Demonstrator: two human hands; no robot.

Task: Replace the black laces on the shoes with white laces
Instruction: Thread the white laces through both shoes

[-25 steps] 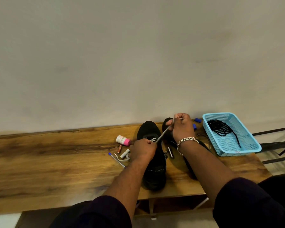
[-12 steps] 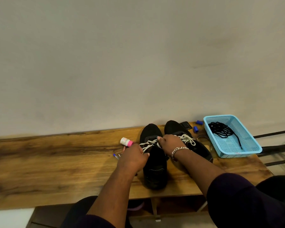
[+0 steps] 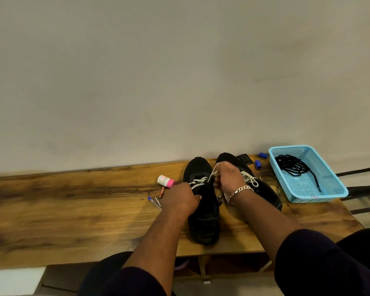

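fingers first: my right hand [image 3: 228,177] has its fingers curled round a strand of the white lace [image 3: 212,174], drawn taut up from the eyelets, and my left hand [image 3: 181,198] is curled at the left side of the same shoe, fingertips bent onto another strand, though i cannot tell how firmly it pinches.

working down from the biggest thing, the wooden bench [image 3: 73,206] carries everything. the blue basket [image 3: 320,196] sits at its right end with the black laces [image 3: 293,165] heaped inside, well apart from my hands. the near shoe [image 3: 203,212] stands between my wrists, toe pointing away from me, white lace crossing its upper eyelets. the far shoe [image 3: 263,189] is just beside it on the right, already showing white lacing.

i judge i am in the threading and tightening step on the near shoe, with the task well along since the black laces are out. the next move looks like evening the two ends and feeding the next eyelet, which calls for steady tension.

smaller bits lie left of the shoes: a pink-capped bottle [image 3: 165,181], a pen [image 3: 154,202], and two blue caps [image 3: 258,163] behind.
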